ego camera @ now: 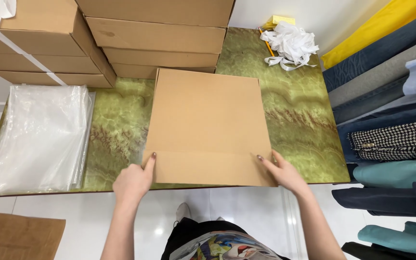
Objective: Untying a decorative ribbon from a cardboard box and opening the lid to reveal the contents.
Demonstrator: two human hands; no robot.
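Hands: our left hand (133, 182) and right hand (285, 174) grip the near flap corners.
Carton: flat matte cardboard sheet (208, 127), lying on glossy green table (299, 110).
Surroundings: plastic bags (39, 137) left, stacked boxes (155, 38) behind.

flat cardboard sheet (208, 125) | plain brown, unprinted, roughly square | lies flat on green marbled tabletop, far edge just beside stacked boxes | near strip creased along a fold line, reaching the table's front edge | near corners pinched by both hands
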